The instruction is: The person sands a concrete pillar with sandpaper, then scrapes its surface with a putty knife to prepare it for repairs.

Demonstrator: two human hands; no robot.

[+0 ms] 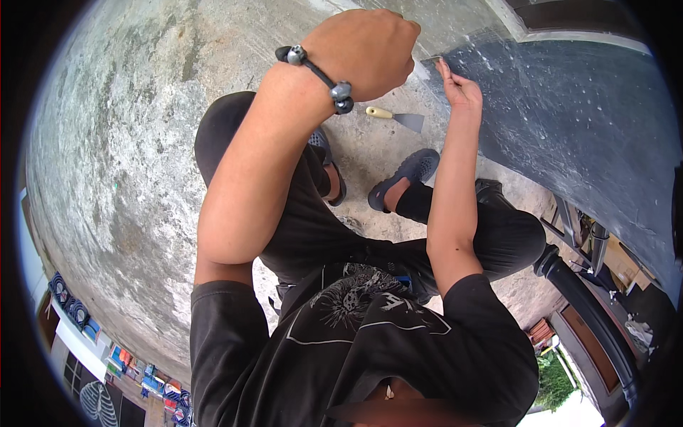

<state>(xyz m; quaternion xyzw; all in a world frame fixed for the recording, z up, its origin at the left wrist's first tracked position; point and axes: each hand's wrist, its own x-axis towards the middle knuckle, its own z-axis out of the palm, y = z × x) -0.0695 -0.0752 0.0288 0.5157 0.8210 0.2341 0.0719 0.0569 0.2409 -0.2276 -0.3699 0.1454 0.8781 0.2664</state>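
Note:
My left hand (368,56), with a beaded black bracelet (320,80) at the wrist, is curled near the wall; its palm side is hidden, so what it may hold cannot be seen. A thin, light-coloured edge (431,57) shows between my hands, its full shape hidden. My right hand (461,91) has its fingers extended, palm partly showing, fingertips at that edge against the dark blue-grey wall (555,112). White specks and streaks mark the wall. Below my left hand, a putty knife (397,117) with a cream handle lies on the concrete floor.
My dark clog-style shoes (408,176) stand close to the putty knife. Rough, stained concrete (122,160) spreads to the left. Black pipe-like tubing (587,315) and a metal frame (565,221) are at the right. A pale-framed opening (587,38) is at the upper right.

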